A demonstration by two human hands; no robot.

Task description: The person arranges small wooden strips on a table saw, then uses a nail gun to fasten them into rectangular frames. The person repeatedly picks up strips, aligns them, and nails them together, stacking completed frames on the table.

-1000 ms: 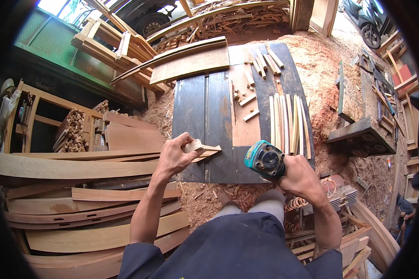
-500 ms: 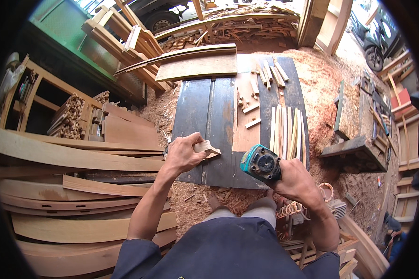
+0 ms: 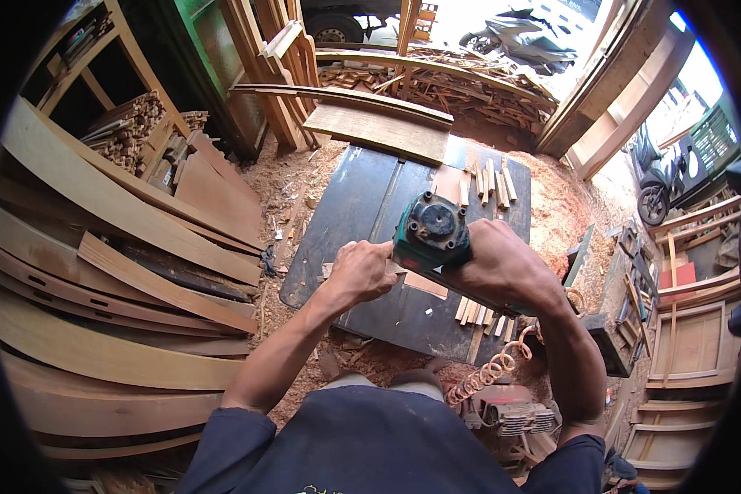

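My left hand [image 3: 361, 270] grips a small pale wooden piece [image 3: 397, 268], most of it hidden in my fingers. My right hand [image 3: 496, 262] holds a green and black power tool [image 3: 431, 231], raised close to the camera and touching the wooden piece's right end. Both hands hover over a dark flat board [image 3: 362, 216] lying on the sawdust floor. Short wooden sticks [image 3: 489, 179] lie on the board's far right part, and thin strips [image 3: 479, 313] show under my right wrist.
Long curved planks [image 3: 107, 280] are stacked at my left. A wooden plank [image 3: 376, 132] lies beyond the board. An orange coiled cord [image 3: 487, 375] runs by my right knee. Wooden frames [image 3: 690, 329] stand at the right, with a parked scooter [image 3: 660, 183] outside.
My view has tilted and moved closer. Both hands rose toward the camera, and the power tool came left against the wooden piece in my left hand.
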